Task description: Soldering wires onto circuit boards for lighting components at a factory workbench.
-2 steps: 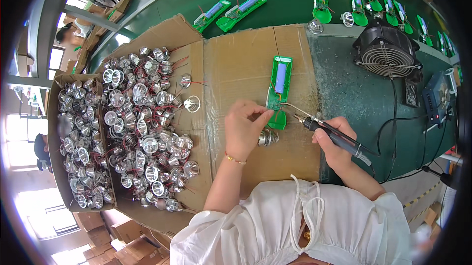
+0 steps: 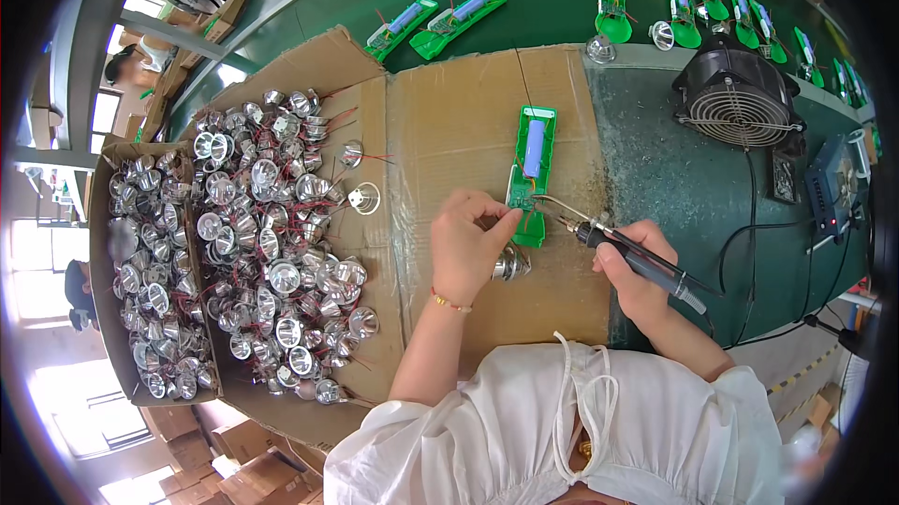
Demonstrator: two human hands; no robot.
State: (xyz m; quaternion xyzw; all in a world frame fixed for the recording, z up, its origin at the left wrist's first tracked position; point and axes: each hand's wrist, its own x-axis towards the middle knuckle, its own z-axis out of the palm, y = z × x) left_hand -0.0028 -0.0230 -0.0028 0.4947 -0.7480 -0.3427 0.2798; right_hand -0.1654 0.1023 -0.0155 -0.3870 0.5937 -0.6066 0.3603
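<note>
A green plastic housing (image 2: 530, 230) lies on the cardboard, with a purple cylindrical battery (image 2: 534, 149) in its far part and a small circuit board with thin wires nearer me. At the board's left edge my left hand (image 2: 466, 241) is closed in a pinch; what is between its fingertips is too small to make out. Partly hidden beside that hand sits a silver lamp reflector (image 2: 510, 263). My right hand (image 2: 639, 273) grips a soldering iron (image 2: 629, 262) with a thin curved metal tube along it. Both the iron's tip and the tube's end point at the board from the right.
Left stands a cardboard box (image 2: 211, 355) heaped with silver reflectors (image 2: 286, 276) on red wires. Two loose reflectors (image 2: 363, 198) lie by its edge. Further green housings (image 2: 468, 18) line the far bench. At right are a black fan (image 2: 735, 98), cables and a blue soldering station (image 2: 832, 191).
The soldering iron's tip has shifted slightly left and up, closer to the circuit board. My left hand keeps its pinch, almost unmoved.
</note>
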